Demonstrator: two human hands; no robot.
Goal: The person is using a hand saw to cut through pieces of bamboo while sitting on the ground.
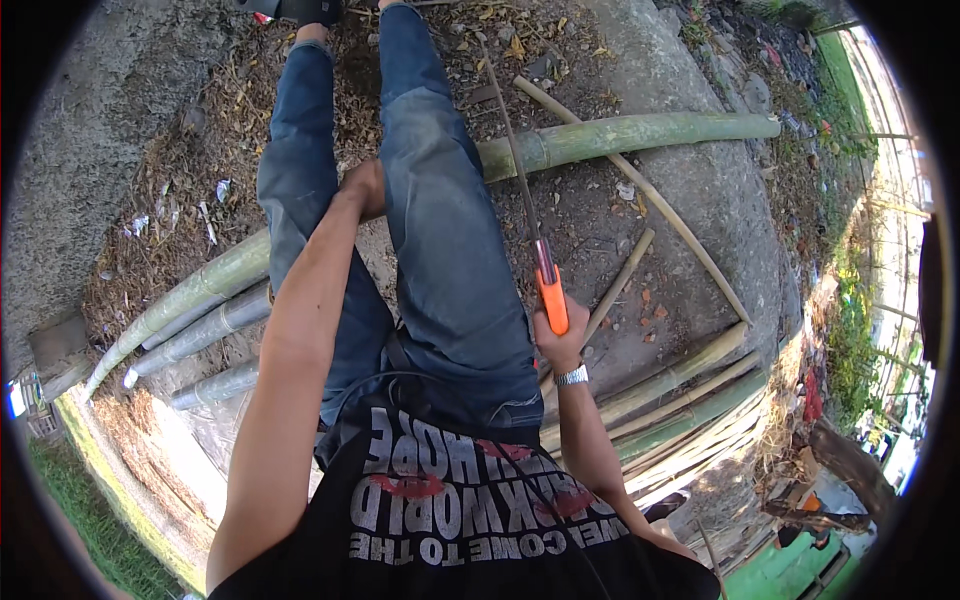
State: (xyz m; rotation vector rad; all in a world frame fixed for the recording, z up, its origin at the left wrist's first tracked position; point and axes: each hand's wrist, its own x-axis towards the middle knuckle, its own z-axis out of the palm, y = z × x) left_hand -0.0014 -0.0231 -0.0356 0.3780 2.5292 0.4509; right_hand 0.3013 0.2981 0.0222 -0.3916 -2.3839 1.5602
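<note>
My right hand (560,335) is closed round the orange handle of a hand saw (548,285). Its long thin blade points away from me and crosses a thick green bamboo pole (640,135); I cannot tell whether the teeth have cut into it. The pole runs crosswise beneath my legs, from the lower left to the upper right. My left hand (366,188) reaches down between my knees to where the pole passes. My right leg hides its fingers, so its grip on the pole does not show.
Two thin bamboo sticks (680,225) (622,280) lie to the right. More bamboo poles (680,375) lie close by my right side, and greyish poles (215,325) at the left. Dry leaves (515,45) and scraps litter the ground. A log (855,465) is at the lower right.
</note>
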